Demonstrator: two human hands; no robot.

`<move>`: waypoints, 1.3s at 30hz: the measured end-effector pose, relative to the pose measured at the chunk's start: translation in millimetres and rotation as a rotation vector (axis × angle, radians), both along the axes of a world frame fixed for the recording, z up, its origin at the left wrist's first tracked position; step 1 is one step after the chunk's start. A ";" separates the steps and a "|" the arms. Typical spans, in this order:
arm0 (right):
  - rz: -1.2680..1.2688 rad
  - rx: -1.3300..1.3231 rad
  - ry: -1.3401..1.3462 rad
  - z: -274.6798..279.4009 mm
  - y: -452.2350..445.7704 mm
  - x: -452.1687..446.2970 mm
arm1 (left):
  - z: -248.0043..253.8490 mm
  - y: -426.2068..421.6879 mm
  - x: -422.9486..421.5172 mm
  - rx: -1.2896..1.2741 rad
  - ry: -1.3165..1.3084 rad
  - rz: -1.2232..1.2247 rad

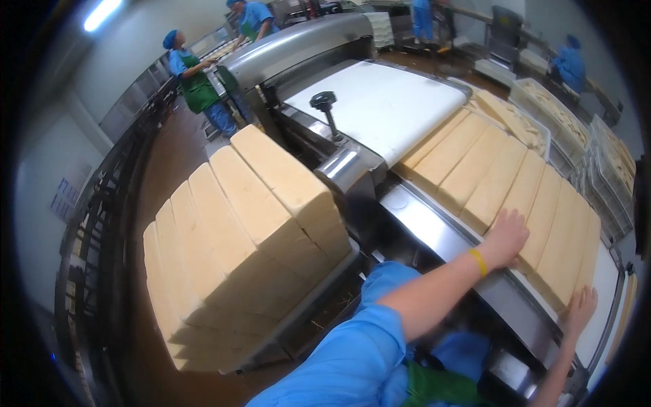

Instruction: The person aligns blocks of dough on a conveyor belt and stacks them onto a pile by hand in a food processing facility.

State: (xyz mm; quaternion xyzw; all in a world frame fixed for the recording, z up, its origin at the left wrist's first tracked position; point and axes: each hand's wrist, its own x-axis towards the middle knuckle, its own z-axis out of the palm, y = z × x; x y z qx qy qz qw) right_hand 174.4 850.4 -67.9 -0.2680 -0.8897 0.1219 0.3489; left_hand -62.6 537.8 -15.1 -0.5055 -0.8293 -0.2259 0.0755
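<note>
A row of long pale-yellow blocks (pixel 485 166), side by side, lies on the metal edge of a conveyor at the right. My left hand (pixel 507 239), with a yellow band at the wrist, rests on the near ends of the middle blocks, fingers stretched over their tops. Lower right, my right hand (pixel 582 305) touches the near end of the last blocks with its fingers extended. Neither hand is wrapped round a block. To my left stands a tall stack of similar blocks (pixel 224 217) on a tray or cart.
A white conveyor belt (pixel 386 105) runs under a rounded steel machine cover (pixel 298 47). Beside it stands a black knob (pixel 323 102) on a post. White crates (pixel 553 112) of pale pieces fill the right side. Several people in blue work farther back, including a person in a green apron (pixel 198 88).
</note>
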 end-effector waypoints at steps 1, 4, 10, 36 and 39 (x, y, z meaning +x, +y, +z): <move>0.087 0.003 0.064 4.2 -18.3 -8.2 | -0.8 -1.5 -1.0 0.018 -0.017 -0.010; 0.421 0.019 0.142 30.8 -143.0 -16.5 | -4.0 -10.6 -3.5 0.064 -0.021 -0.025; 1.128 -0.216 -0.198 -14.1 -301.5 -31.6 | -2.4 -31.1 -8.0 0.078 -0.012 -0.020; 0.589 -0.611 -1.144 -200.9 -293.6 17.6 | -0.5 -57.4 -16.2 -0.035 -0.074 0.121; 0.627 -0.609 -1.123 -212.7 -290.5 18.9 | 6.6 -61.6 -15.1 -0.072 -0.083 0.132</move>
